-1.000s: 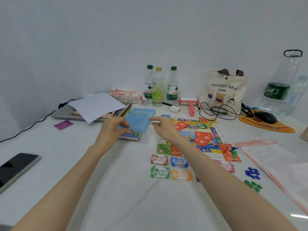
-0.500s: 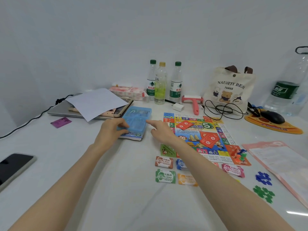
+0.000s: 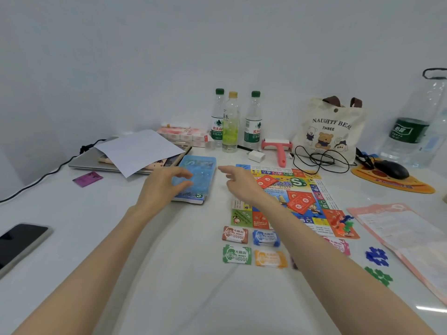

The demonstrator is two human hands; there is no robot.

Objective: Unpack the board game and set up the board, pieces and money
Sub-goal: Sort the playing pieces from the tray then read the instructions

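The translucent blue plastic tray (image 3: 200, 174) lies on the flat game box (image 3: 193, 198), left of the board. My left hand (image 3: 162, 186) hovers at the tray's left edge with relaxed, spread fingers and holds nothing. My right hand (image 3: 239, 186) is just right of the tray, apart from it, with its index finger pointing left. The colourful board (image 3: 312, 189) lies unfolded with red cards (image 3: 300, 201) on it and small pawns (image 3: 344, 223) at its near right corner. Money stacks sit before it: brown (image 3: 235, 234), blue (image 3: 264, 238), green (image 3: 237, 255), orange (image 3: 271, 258), pink (image 3: 339, 246).
Blue (image 3: 377, 256) and green (image 3: 378, 275) plastic pieces lie at the right beside a pink sheet (image 3: 406, 238). A laptop under white paper (image 3: 135, 151), three bottles (image 3: 231, 122), a lint roller (image 3: 278, 147), a tote bag (image 3: 331, 126), cables and a mouse (image 3: 391, 169) line the back. A phone (image 3: 19, 243) lies far left.
The blue tray, held up in both hands a second ago, now lies on the game box. Both hands have come off it, and the view has shifted slightly left.
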